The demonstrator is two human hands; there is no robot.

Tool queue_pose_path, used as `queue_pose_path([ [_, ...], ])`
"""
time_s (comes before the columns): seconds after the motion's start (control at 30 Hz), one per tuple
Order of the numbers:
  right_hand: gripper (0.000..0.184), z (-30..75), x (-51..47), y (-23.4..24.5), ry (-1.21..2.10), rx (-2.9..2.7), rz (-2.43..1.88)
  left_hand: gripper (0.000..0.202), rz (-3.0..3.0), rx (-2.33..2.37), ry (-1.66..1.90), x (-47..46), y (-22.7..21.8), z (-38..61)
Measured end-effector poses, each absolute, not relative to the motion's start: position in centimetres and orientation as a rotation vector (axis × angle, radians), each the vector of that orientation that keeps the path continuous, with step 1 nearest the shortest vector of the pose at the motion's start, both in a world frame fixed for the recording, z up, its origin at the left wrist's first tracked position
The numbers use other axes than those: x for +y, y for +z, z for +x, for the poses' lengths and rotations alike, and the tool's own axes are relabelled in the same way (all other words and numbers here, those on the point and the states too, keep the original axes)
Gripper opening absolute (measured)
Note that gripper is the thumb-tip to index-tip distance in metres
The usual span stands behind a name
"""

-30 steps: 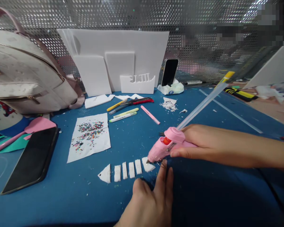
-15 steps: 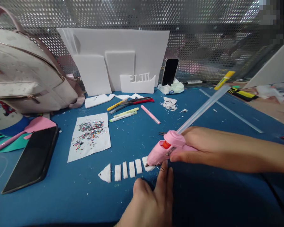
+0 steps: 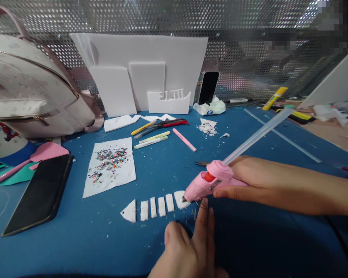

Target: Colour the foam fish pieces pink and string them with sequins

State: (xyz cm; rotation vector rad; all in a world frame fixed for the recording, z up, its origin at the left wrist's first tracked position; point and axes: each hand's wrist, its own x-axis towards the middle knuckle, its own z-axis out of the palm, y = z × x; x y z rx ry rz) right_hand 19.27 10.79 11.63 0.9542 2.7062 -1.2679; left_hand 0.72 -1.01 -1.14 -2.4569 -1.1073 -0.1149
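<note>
My right hand (image 3: 243,178) grips a pink glue gun (image 3: 210,181) with a long clear glue stick (image 3: 258,135) jutting up and back to the right. Its nozzle touches the rightmost of several small white foam pieces (image 3: 156,206) laid in a row on the blue table (image 3: 75,239). My left hand (image 3: 190,251) rests flat on the table just below the nozzle, fingers stretched out together, holding nothing.
A sheet of paper with coloured glitter (image 3: 110,166) lies left of centre, a dark tablet (image 3: 39,193) further left, a white backpack (image 3: 31,88) at far left. Pens and a cutter (image 3: 162,129) lie behind. White foam boards (image 3: 145,73) and a phone (image 3: 208,88) lean on the mesh wall.
The glue gun has shifted slightly right along the foam row, and its glue stick tilts lower. My left hand has slid a little right and down.
</note>
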Motion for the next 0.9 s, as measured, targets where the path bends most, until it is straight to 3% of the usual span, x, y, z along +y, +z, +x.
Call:
queue_pose_path([
  [0.77,0.033,19.1,10.4,11.4,-1.293,2.665,1.063,0.057,-2.457,-0.986,-0.114,-0.9,-0.2,0.1],
  [0.9,0.031,19.0,10.2,11.5,-1.322,2.641,1.107,0.044,-2.455,-0.849,-0.145,-1.0,0.4,-0.9],
])
